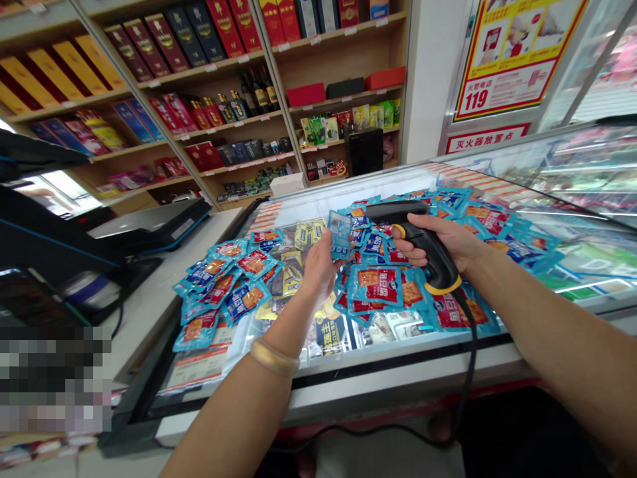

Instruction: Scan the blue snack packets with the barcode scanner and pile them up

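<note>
My left hand (320, 265) pinches a small blue snack packet (340, 234) by its edge, its printed back turned toward me. Wrapped round the grip of a black barcode scanner (432, 249) with yellow trim is my right hand (438, 240). The scanner's head points left at the held packet, a short gap apart. Below and behind both hands, many blue-edged packets with red or dark-blue labels lie in a loose pile (375, 285) on the glass top. A smaller heap of the same packets (229, 285) lies to the left.
The packets lie on a glass-topped freezer (293, 362) with yellow packages visible near its middle. The scanner's cord (470, 358) hangs over the front edge. Left stands a counter (149, 292) with a scale (169, 222). Shelves of boxes and bottles (233, 106) line the back.
</note>
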The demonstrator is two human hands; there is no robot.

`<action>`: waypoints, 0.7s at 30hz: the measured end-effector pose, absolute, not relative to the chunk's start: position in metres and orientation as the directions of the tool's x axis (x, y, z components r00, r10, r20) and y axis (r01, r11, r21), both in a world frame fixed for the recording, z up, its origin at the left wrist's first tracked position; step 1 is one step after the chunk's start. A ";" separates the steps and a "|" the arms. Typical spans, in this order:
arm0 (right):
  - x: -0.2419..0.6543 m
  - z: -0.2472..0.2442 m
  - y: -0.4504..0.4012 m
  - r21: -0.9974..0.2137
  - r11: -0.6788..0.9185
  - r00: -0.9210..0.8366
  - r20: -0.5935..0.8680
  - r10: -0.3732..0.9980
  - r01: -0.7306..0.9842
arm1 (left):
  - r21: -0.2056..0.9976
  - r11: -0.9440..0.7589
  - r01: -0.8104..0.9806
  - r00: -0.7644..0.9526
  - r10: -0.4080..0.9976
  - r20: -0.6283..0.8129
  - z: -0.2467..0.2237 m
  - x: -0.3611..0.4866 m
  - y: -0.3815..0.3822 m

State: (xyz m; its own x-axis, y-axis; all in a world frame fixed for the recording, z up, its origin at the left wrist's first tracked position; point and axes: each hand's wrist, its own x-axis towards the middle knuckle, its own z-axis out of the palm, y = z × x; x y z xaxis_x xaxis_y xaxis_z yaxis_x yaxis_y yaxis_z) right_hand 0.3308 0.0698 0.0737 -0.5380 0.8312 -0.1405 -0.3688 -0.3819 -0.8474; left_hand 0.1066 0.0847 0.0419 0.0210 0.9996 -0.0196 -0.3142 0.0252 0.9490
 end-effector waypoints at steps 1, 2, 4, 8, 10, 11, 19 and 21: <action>0.330 0.074 0.070 -0.844 -0.387 -0.535 -0.146 0.832 -0.372 | 0.948 0.026 -0.316 0.023 1.000 -0.020 0.042 0.107 0.085; 0.330 0.074 0.069 -0.840 -0.391 -0.530 -0.152 0.834 -0.376 | 0.947 0.027 -0.319 0.023 1.000 -0.021 0.041 0.107 0.085; 0.329 0.075 0.069 -0.835 -0.392 -0.515 -0.157 0.842 -0.386 | 0.948 0.022 -0.318 0.019 1.000 -0.017 0.040 0.107 0.085; 0.327 0.075 0.069 -0.829 -0.377 -0.473 -0.159 0.867 -0.413 | 0.971 -0.067 -0.227 -0.029 0.998 0.062 0.038 0.104 0.086; 0.325 0.078 0.069 -0.827 -0.363 -0.452 -0.151 0.879 -0.429 | 0.979 -0.176 -0.106 -0.080 0.982 0.168 0.040 0.095 0.087; 0.322 0.079 0.069 -0.825 -0.355 -0.446 -0.143 0.884 -0.439 | 0.969 -0.245 -0.028 -0.109 0.965 0.241 0.043 0.087 0.088; 0.236 0.094 0.067 -0.779 -0.435 -0.580 -0.113 0.807 -0.452 | 0.581 -0.310 0.753 -0.192 0.741 0.644 0.073 -0.042 0.092; 0.205 0.094 0.067 -0.764 -0.487 -0.636 -0.132 0.760 -0.424 | 0.447 -0.119 0.887 -0.211 0.755 0.621 0.073 -0.073 0.088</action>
